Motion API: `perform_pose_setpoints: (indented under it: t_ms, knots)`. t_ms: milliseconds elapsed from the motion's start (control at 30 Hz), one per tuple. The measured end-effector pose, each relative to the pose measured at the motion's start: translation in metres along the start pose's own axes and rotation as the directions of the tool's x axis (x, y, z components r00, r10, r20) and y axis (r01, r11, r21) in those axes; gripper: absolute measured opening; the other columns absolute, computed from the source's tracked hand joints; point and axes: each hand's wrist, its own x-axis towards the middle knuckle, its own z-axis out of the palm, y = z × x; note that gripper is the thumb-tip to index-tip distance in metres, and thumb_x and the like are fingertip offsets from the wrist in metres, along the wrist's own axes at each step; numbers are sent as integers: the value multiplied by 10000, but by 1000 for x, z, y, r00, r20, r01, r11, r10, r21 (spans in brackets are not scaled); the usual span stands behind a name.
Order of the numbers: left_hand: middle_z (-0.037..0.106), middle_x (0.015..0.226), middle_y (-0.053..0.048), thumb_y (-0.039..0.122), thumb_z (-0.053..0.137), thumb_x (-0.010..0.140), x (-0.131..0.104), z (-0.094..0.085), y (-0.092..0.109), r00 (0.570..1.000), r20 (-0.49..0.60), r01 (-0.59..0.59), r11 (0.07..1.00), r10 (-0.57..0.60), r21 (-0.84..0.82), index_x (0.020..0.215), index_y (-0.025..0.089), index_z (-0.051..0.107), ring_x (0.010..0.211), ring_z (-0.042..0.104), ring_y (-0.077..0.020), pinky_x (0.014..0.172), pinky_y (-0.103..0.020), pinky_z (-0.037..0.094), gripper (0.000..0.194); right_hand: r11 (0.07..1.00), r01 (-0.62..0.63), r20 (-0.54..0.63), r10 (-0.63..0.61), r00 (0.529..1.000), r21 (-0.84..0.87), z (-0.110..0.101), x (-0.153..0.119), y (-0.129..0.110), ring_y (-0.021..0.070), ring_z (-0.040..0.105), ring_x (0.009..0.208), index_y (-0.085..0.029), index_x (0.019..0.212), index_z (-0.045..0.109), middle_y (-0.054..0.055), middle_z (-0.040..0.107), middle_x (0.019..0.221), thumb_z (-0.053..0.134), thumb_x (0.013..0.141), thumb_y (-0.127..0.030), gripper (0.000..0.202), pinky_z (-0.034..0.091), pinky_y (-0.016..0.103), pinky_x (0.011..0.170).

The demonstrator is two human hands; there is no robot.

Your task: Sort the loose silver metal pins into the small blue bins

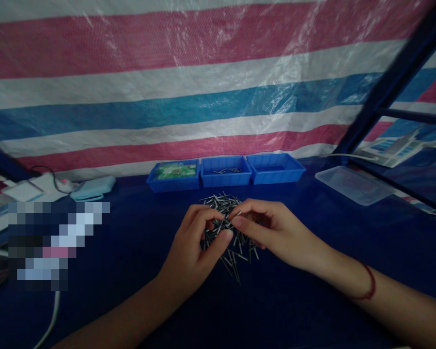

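A heap of thin silver metal pieces that look like blind rivets (pixel 234 257) lies on the dark blue table, with a few stray ones at its near edge. My right hand (pixel 272 228) is over the right side of the heap, thumb and forefinger pinching a small silver rivet (pixel 239 213). At the heap's left side is my left hand (pixel 192 242), its fingers curved and its thumb apart from the forefinger, with nothing visibly gripped. Both hands' fingertips are close together, and they hide part of the heap.
Behind the heap, three blue bins stand in a row: the left bin (pixel 172 183) holds green packaging, the middle bin (pixel 225 179) several metal pieces, and the right bin (pixel 278 172) is beside them. A clear plastic lid (pixel 354 185) lies right; a light-blue case (pixel 93 188) and cables lie left.
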Motion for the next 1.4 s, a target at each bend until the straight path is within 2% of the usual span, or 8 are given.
perform_pose_setpoints:
  t_ms: [100,200,400,567,767,967,1167,1400]
  knots:
    - [505,1016,-46,238,480,900,1,0,1,998,58,28,998,-26,-50,1027,220,549,878,533,-157,771,-328,485,145,994,73,-27,-75,997,-86,0,-1,-2,84,522,616,-180,895,666,5,620,760,565,841,-231,126,413,219,524]
    - [511,1024,-49,230,434,923,3,0,1,997,61,63,990,-55,-125,1008,226,584,973,527,-172,840,-350,471,172,986,109,-24,-113,993,-129,2,-3,-1,105,549,673,-206,919,682,15,631,800,565,843,-225,141,430,240,562]
    - [506,997,-36,233,470,913,3,3,-3,989,61,148,968,-138,-205,935,232,612,930,535,-158,838,-349,474,144,991,124,-123,-129,984,-50,8,-3,8,102,527,627,-196,887,660,5,584,759,612,813,-271,116,422,246,527]
    - [509,1011,-37,251,488,906,1,3,-3,987,83,153,965,-138,-213,952,235,605,931,531,-162,846,-363,468,126,978,161,-143,-180,973,-132,8,-4,9,127,569,708,-202,885,661,21,594,794,600,823,-246,97,451,263,561]
    - [506,986,-30,223,494,898,3,2,-3,992,55,119,981,-112,-152,937,243,608,912,536,-161,812,-342,475,123,948,220,-104,-248,963,-229,7,-5,5,114,558,678,-215,923,666,26,584,822,579,832,-197,127,435,242,521]
    - [498,965,-27,176,540,856,3,1,-1,996,-45,76,997,-77,-34,894,222,592,880,533,-160,778,-331,473,79,926,224,-127,-272,954,-303,6,-4,8,114,565,682,-190,897,674,31,595,825,594,829,-206,107,442,249,537]
    - [476,948,-23,140,535,849,5,-3,0,989,-142,-31,997,41,68,909,208,565,888,520,-150,787,-316,461,96,938,211,-108,-248,963,-276,9,-3,11,90,534,625,-177,898,675,23,578,811,586,838,-205,111,419,226,502]
    - [480,963,-25,152,531,859,3,-5,3,983,-125,-122,987,135,107,1004,236,563,895,519,-153,767,-311,465,171,941,250,-30,-263,964,-227,8,-2,15,123,557,777,-200,895,657,32,569,874,545,874,-226,117,449,261,622]
